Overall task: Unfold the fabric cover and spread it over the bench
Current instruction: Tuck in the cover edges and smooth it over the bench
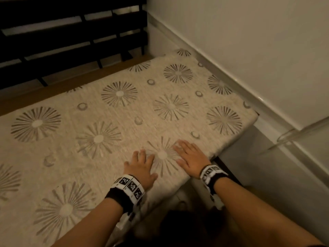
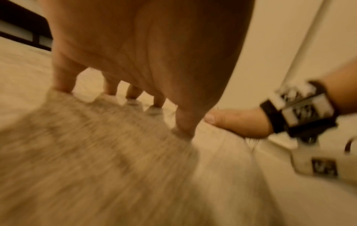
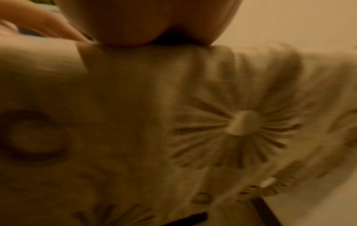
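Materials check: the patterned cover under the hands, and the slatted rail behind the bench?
Cover: looks like woven textile, cream with grey starbursts and rings, matte; ribbed weave lines show, and it bends softly over the bench edge. Slatted rail: dark, almost black, flat bars; painted wood or metal, too dim to tell. Both hands, left hand and right hand, press flat on the cover.

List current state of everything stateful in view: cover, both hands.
fabric cover: unfolded, lying flat over the bench, reaching its right end and near edge.
left hand: open, fingers spread, palm down on the cover.
right hand: open, flat on the cover near the right front corner.
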